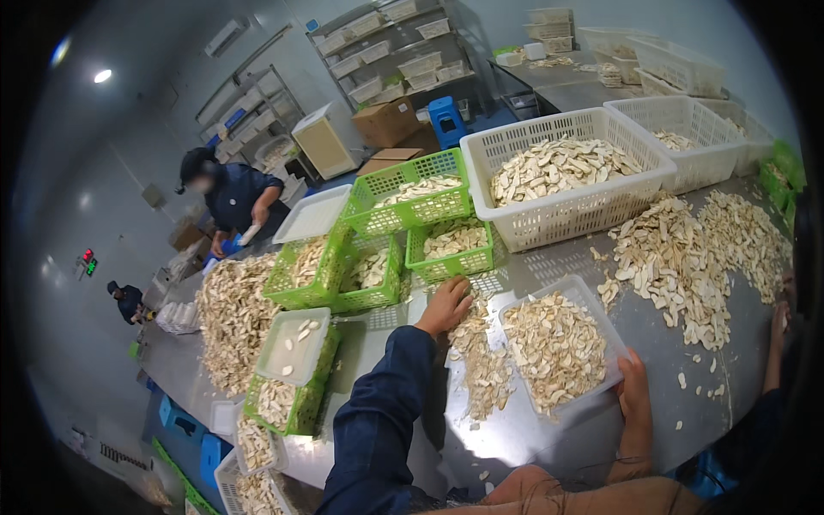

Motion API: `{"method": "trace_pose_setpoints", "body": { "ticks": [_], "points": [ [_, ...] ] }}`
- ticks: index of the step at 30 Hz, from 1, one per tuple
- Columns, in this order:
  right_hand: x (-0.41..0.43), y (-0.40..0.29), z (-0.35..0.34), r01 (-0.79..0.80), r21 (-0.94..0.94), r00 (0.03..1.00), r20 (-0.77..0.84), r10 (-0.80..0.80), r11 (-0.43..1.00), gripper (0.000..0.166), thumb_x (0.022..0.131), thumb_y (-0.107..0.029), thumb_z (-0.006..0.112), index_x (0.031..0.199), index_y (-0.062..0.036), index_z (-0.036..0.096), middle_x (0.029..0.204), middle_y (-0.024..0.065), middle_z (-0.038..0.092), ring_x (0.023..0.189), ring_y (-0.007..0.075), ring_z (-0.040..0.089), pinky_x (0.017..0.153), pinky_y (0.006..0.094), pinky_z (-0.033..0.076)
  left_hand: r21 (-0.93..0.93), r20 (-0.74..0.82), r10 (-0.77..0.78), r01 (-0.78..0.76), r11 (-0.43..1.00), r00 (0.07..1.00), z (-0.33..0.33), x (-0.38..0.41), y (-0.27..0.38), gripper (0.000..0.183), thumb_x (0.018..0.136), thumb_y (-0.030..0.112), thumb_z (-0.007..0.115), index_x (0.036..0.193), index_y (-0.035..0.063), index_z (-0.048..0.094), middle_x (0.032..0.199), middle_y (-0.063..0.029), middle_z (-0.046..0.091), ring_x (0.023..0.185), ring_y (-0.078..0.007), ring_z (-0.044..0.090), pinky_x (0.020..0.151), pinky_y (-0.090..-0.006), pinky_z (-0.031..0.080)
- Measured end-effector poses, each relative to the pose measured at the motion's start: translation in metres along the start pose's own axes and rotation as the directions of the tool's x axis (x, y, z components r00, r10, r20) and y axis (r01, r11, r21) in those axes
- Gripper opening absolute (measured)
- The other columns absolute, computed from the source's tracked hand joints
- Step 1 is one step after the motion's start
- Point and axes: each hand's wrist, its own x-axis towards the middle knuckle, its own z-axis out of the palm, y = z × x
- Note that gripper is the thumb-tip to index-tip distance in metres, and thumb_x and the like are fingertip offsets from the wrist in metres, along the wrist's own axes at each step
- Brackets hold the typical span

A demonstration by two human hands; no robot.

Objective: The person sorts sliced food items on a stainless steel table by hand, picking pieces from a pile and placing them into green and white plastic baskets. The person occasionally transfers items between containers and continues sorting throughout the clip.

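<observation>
My left hand (445,306), in a dark blue sleeve, rests palm down with bent fingers at the far end of a strip of loose dried slices (486,380), which look like mushroom. Just beyond its fingertips stands a small green plastic basket (454,262) of slices. What lies under the palm is hidden. On the right, my right hand (634,380) grips the near right rim of a translucent plastic tray (608,312). Small slices (557,351) fill that tray, which sits on the metal table (380,341) beside the loose strip.
A large white crate (573,206) of slices stands behind the tray. Heaps of slices lie right (676,257) and left (235,315). Green baskets (367,299) stand left. Another person's hand (779,325) shows at the right edge; a co-worker (241,199) stands across the table.
</observation>
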Motion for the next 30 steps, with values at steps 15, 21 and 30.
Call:
{"method": "trace_pose_setpoints", "body": {
  "ticks": [15,21,30],
  "points": [
    [-0.008,-0.014,0.009,-0.053,0.089,0.992,-0.106,0.062,0.995,0.043,0.101,-0.014,0.05,0.14,0.0037,0.045,0.127,0.0131,0.061,0.113,0.0212,0.061,0.095,0.0332,0.049,-0.264,0.189,0.138,-0.085,0.961,0.972,0.003,-0.003,0.03,0.05,0.097,0.035,0.057,0.134,0.0016,0.056,0.147,-0.0223,0.046,0.138,-0.0388,0.04,0.114,-0.0454,0.033],
    [-0.008,-0.018,0.004,-0.011,0.001,0.994,-0.108,0.011,1.0,0.042,0.102,-0.015,0.051,0.14,0.0037,0.046,0.126,0.0121,0.061,0.112,0.0199,0.061,0.095,0.0327,0.05,-0.485,0.292,0.358,-0.185,0.855,0.887,-0.006,-0.049,0.096,0.051,0.093,0.036,0.064,0.132,0.0031,0.058,0.149,-0.0232,0.043,0.141,-0.0416,0.035,0.116,-0.0499,0.028],
    [0.0,-0.004,0.004,0.015,-0.153,0.994,-0.109,-0.032,0.988,0.039,0.099,-0.02,0.053,0.134,-0.0026,0.056,0.1,-0.001,0.064,0.077,0.004,0.055,0.063,0.0199,0.044,-0.047,0.173,0.098,-0.092,0.995,0.98,-0.036,-0.14,0.174,0.077,0.081,0.058,0.072,0.139,0.012,0.053,0.157,-0.0277,0.026,0.143,-0.0551,0.021,0.107,-0.0721,0.022]
  ]
}}
